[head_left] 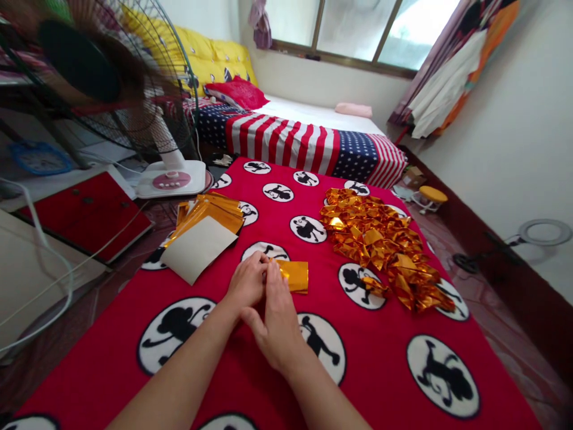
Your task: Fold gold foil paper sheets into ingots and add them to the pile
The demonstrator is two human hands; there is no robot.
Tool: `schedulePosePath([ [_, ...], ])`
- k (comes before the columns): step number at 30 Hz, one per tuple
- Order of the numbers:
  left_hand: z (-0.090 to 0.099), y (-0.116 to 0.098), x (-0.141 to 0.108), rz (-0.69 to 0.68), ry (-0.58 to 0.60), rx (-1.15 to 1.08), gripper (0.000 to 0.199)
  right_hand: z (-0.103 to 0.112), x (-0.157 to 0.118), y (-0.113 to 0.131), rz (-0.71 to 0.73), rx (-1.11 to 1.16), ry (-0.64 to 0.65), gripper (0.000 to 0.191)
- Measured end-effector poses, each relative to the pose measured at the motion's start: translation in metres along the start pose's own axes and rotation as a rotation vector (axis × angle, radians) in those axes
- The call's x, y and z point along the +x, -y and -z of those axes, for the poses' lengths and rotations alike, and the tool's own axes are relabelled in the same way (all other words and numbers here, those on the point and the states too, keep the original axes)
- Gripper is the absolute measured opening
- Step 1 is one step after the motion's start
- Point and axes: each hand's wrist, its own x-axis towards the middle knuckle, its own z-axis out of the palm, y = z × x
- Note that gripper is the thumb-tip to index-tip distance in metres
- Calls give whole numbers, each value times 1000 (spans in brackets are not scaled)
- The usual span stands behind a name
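We see a small gold sheet [299, 276] lying on a red cloth [380, 358] with black monkeys in white circles. Both hands are on the sheet. The left hand [248, 280] is at the left end of the sheet, with its fingers bent in. We cannot tell if it pinches the sheet, because the fingertips are hidden. The right hand [280, 322] is open and almost flat. Its fingers are straight and close together, laid over the sheet, and its thumb sticks out to the left. The right part of the gold sheet shows past the fingers, smooth and shiny.

To the left of the gold sheet, and a bit farther from us, we see a pile of gold papers [224, 209]. A pale square paper [199, 248] lies on top of it, tilted. To the right of the gold sheet is a big heap of folded gold pieces [371, 230], all bumpy and shiny. One little piece [375, 287] lies at the side of the heap that is nearest the gold sheet.

Far behind the gold sheet is a bed [308, 140] with stars and stripes. Behind it to the left stands a fan [172, 179], its blades a blur.
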Motion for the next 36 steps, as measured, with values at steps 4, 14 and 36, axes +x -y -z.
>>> schedulePosePath([
  [4, -1, 0, -1, -32, -30, -8, 17, -10, -5, -11, -44, -111, 62, 94],
  [14, -1, 9, 0, -23, 8, -87, 37, 24, -18, -48, -164, -464, 184, 93],
  [36, -13, -47, -25, -373, 360, -162, 87, 25, -19, -45, -139, -472, 206, 71],
])
